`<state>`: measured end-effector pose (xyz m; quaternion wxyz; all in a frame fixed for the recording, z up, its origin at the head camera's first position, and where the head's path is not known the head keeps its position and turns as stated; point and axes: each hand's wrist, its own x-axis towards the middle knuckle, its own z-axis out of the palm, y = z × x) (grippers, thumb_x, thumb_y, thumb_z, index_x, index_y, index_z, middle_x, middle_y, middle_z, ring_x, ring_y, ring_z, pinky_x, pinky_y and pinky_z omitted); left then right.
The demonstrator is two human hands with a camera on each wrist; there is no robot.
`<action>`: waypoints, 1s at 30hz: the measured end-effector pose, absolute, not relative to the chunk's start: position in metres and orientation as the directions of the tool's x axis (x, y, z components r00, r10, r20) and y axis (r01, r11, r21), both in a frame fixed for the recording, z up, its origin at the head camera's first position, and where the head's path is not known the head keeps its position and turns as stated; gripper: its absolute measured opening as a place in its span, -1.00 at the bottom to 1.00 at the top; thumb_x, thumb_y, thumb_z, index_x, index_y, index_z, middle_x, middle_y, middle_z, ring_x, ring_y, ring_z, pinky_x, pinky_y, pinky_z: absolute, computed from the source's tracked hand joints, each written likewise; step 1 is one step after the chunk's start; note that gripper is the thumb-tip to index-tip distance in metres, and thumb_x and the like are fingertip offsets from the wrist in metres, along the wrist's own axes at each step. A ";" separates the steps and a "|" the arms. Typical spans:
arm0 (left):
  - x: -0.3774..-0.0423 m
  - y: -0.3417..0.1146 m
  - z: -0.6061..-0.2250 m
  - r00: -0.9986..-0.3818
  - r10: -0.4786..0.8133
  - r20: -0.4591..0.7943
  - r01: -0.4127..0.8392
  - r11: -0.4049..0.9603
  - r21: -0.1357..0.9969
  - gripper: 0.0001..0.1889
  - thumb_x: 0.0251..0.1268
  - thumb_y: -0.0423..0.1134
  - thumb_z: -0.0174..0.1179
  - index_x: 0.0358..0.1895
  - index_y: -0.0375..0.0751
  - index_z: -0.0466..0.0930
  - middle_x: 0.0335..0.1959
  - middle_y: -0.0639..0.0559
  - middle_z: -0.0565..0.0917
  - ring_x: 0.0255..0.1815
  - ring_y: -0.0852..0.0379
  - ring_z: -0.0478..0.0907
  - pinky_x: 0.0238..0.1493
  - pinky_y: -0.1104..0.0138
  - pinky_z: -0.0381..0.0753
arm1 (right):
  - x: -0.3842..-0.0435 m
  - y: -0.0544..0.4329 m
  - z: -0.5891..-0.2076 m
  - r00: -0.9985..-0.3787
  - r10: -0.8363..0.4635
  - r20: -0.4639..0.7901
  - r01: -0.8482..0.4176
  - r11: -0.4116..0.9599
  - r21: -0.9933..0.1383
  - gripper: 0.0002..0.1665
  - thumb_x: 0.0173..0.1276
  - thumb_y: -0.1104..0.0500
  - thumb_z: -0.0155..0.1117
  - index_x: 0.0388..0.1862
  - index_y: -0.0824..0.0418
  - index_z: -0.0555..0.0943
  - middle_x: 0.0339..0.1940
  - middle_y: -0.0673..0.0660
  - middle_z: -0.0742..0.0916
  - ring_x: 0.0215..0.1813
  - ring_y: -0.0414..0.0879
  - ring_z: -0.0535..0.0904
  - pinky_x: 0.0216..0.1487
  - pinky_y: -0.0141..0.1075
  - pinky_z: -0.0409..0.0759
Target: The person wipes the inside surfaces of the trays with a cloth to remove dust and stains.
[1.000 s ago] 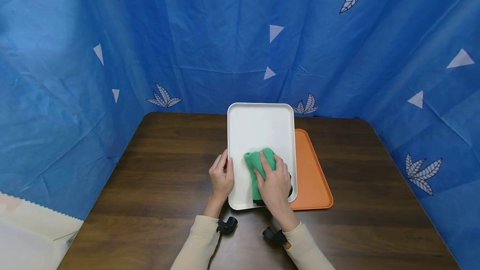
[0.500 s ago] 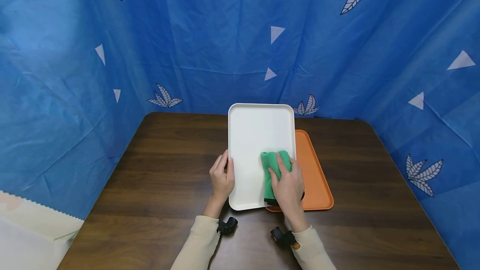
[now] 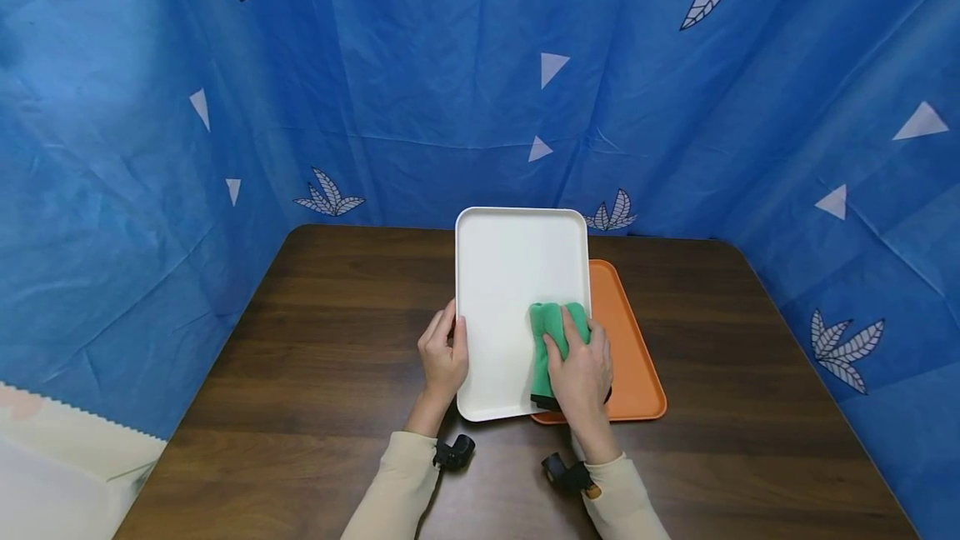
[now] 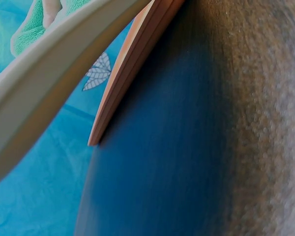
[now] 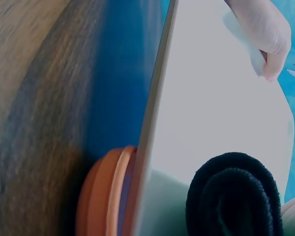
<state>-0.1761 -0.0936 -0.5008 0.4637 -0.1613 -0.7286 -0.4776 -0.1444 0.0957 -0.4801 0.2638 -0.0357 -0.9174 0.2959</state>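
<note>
In the head view my left hand [image 3: 444, 361] grips the left edge of a white rectangular tray [image 3: 517, 265], thumb along the rim and fingers reaching toward its underside. The tray is held off the table, as its rim [image 4: 54, 69] in the left wrist view shows. My right hand [image 3: 581, 373] holds a folded green cloth [image 3: 546, 340] with dark trim against the tray's lower right part. From the right wrist, the cloth's rolled dark edge [image 5: 233, 196] stands close, and part of my left hand [image 5: 265, 29] appears at the tray's far side.
An orange tray [image 3: 630, 348] lies on the dark wooden table [image 3: 337, 340], partly covered by the white tray. Behind the table hangs a blue patterned curtain [image 3: 450, 107]. A pale sheet [image 3: 67, 457] shows at the lower left.
My right hand and the green cloth have slid rightward across the white tray to its right edge, mostly during the first half second. The left hand and tray have stayed nearly still.
</note>
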 end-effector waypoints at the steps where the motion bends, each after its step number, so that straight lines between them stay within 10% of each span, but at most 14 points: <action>1: -0.176 -0.094 -0.501 -0.517 -0.208 0.830 0.678 0.494 0.545 -0.67 0.16 -0.64 0.15 0.04 -0.60 0.58 -0.40 -0.29 0.65 -0.58 0.03 0.51 -0.55 0.38 0.53 | -0.144 0.095 -0.480 -0.859 0.226 0.460 -0.088 0.820 -0.566 -0.40 0.24 0.06 0.43 0.26 0.16 0.58 0.09 0.47 0.54 0.04 0.32 0.51 -0.14 0.16 0.53; 30: -0.176 -0.094 -0.503 -0.539 -0.219 0.813 0.669 0.474 0.572 -0.66 0.17 -0.64 0.15 0.05 -0.57 0.58 -0.40 -0.27 0.65 -0.57 0.01 0.55 -0.55 0.39 0.57 | -0.134 0.037 -0.473 -0.805 0.077 0.588 -0.248 0.857 -0.451 -0.38 0.13 0.08 0.52 0.20 0.16 0.62 0.03 0.43 0.58 -0.06 0.26 0.57 -0.34 0.03 0.54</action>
